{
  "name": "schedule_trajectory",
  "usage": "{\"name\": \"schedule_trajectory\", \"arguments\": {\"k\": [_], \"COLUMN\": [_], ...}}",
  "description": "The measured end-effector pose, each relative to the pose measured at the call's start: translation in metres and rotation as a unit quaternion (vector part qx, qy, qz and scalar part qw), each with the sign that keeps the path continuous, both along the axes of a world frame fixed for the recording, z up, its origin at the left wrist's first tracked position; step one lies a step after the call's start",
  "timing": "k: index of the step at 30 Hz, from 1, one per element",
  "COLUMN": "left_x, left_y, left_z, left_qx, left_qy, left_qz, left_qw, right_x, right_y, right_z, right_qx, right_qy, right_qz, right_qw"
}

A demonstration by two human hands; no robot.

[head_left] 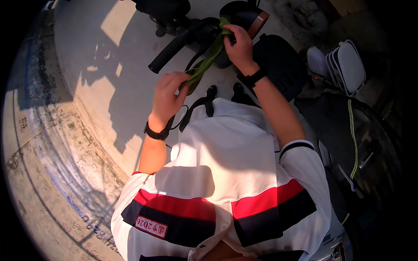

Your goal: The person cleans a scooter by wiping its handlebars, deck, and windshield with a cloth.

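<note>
Hard, low sunlight falls across the scene, lighting the concrete floor [87,65] at ten o'clock in warm patches and throwing sharp-edged dark shadows over it. The white shirt [226,148] at centre glares brightly, close to washed out. From two to five o'clock the picture sinks into deep shade where detail is hard to read. Fisheye distortion bends lines toward the rim, and a black vignette rings the corners. Focus is fairly sharp centrally, softer outward.

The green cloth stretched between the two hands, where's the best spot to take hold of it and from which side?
Grip the green cloth at its free middle span, from the left, open side. It runs taut from the left hand up to the right hand, and the handlebar crowds the top end.
</note>
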State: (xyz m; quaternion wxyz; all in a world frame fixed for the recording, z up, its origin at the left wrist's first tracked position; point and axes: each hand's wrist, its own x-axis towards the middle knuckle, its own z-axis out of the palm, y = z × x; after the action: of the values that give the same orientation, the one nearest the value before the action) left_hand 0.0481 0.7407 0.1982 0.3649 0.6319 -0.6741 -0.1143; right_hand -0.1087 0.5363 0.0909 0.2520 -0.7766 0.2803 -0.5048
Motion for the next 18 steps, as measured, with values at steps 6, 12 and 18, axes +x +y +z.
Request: {"name": "schedule_trajectory", "arguments": {"k": [6, 12, 18], "left_x": [-0.002, -0.005, -0.007], "left_y": [0.0, -0.003, -0.005], "left_z": [-0.001, -0.002, -0.001], "left_qx": [0.008, 0.013, 0.012], "left_qy": [0.009, 0.01, -0.016], "left_qz": [0.006, 0.003, 0.008], "left_qw": [1.0, 1.0, 1.0], "right_x": [0.001, 0.0, -0.014], "right_y": [0.001, -0.01, -0.02], "right_z": [0.01, -0.004, -0.031], "right_qx": [-0.076, -0.057, 0.058], "right_qy": [0.014, 0.025, 0.068], "right_qz": [0.047, 0.046, -0.018], "right_qw": [0.996, 0.997, 0.996]}}
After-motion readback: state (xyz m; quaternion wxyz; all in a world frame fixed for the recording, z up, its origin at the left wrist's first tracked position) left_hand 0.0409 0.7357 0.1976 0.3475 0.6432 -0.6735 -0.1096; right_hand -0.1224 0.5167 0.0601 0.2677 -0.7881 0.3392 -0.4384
